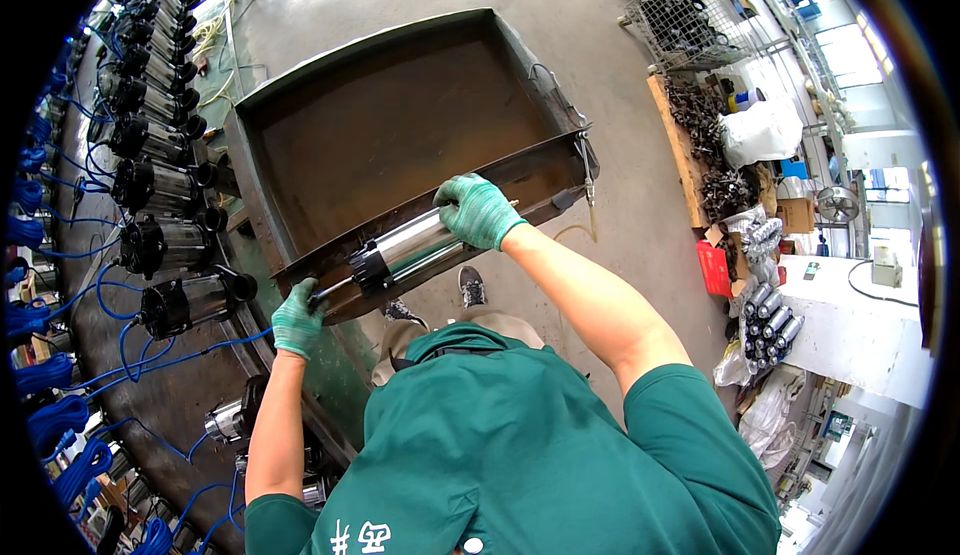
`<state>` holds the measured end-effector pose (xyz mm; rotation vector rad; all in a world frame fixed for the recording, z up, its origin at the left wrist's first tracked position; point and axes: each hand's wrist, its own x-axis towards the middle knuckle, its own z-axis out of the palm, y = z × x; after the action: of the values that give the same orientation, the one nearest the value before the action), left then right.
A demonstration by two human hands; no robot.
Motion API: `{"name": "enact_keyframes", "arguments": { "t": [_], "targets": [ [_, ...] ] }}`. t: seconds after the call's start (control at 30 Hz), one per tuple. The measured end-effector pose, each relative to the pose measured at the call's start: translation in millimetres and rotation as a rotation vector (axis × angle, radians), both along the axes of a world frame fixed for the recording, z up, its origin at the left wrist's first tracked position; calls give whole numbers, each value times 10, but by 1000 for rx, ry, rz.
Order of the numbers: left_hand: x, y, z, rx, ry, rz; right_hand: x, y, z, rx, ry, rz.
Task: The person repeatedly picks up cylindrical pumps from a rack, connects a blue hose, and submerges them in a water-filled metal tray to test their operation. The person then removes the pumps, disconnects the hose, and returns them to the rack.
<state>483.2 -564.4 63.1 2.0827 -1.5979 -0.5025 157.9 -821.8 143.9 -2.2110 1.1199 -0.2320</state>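
Note:
A shiny steel cylinder with a black end (412, 247), like a pump motor, lies slantwise on the near ledge of a dark metal tank (365, 62). My right hand (480, 212), in a green glove, curls over the cylinder's right part and covers it. At the black end, a thin metal rod (337, 288) runs toward my left hand (298, 321), also gloved in green. That hand's fingers are closed around the rod's dark outer end; whether the rod belongs to the cylinder or is a separate tool cannot be made out. Brownish liquid fills the tank.
Left of me, a long bench carries a row of steel-and-black pumps (165, 190) with blue cables (75, 470). To the right stand a wire cage (690, 23) of dark parts, a red bin (714, 267) and stacked metal cylinders (772, 327). A hose hangs by the tank's right corner.

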Motion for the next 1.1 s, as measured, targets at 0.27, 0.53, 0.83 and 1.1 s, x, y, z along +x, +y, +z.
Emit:
{"name": "enact_keyframes", "arguments": {
  "t": [0.27,0.53,0.83,1.1],
  "targets": [
    [150,-24,107,554,1512,629,18,15,62,14,-19,6],
    [36,121,-125,233,1446,423,14,18,44,-6,-26,5],
    [22,163,-254,122,1377,295,28,18,73,1,18,10],
    [-11,133,-116,71,1059,214,-19,7,47,49,-45,16]
  ]
}}
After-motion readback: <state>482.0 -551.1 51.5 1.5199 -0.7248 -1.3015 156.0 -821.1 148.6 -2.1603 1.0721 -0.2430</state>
